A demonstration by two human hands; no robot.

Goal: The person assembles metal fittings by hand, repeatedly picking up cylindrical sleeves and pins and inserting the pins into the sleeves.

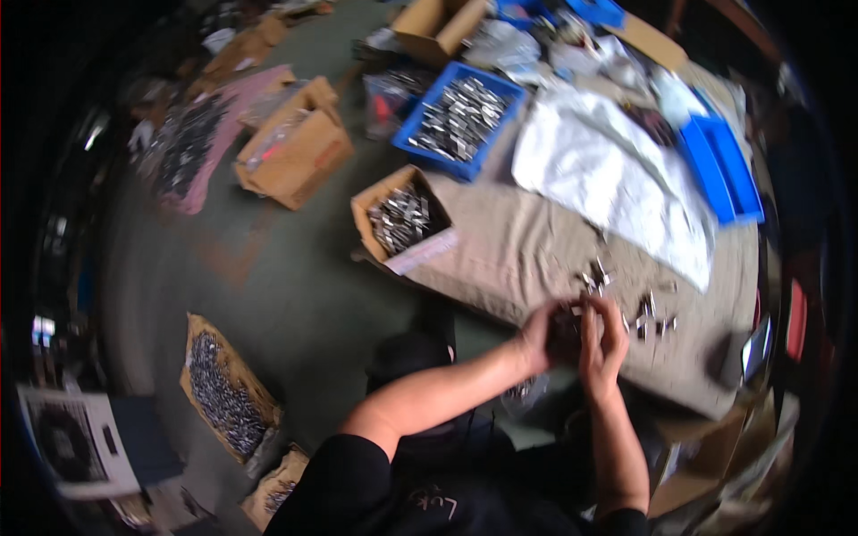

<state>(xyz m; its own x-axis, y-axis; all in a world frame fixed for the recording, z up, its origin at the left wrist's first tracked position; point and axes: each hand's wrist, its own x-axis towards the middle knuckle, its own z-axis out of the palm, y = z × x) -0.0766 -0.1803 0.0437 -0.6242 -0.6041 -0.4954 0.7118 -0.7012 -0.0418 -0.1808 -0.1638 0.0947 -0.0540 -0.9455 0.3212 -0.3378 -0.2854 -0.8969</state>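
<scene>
My left hand (pixel 539 336) and my right hand (pixel 604 347) meet close together at the near edge of the cloth-covered table (pixel 483 259). Both have their fingers curled inward, and the dark gap between them hides what they hold. Just beyond the fingertips, a small cluster of shiny metal parts (pixel 596 279) lies on the cloth. More loose metal parts (pixel 653 320) are scattered to the right of my right hand. Blur keeps me from telling their exact kind.
Left along the table stand a cardboard box (pixel 362 217) and a blue bin (pixel 404 134), both full of metal pieces. A white sack (pixel 581 143) lies beyond my hands, beside an upturned-looking blue tray (pixel 715 170). Floor boxes (pixel 304 161) and a parts-filled carton (pixel 189 357) sit left.
</scene>
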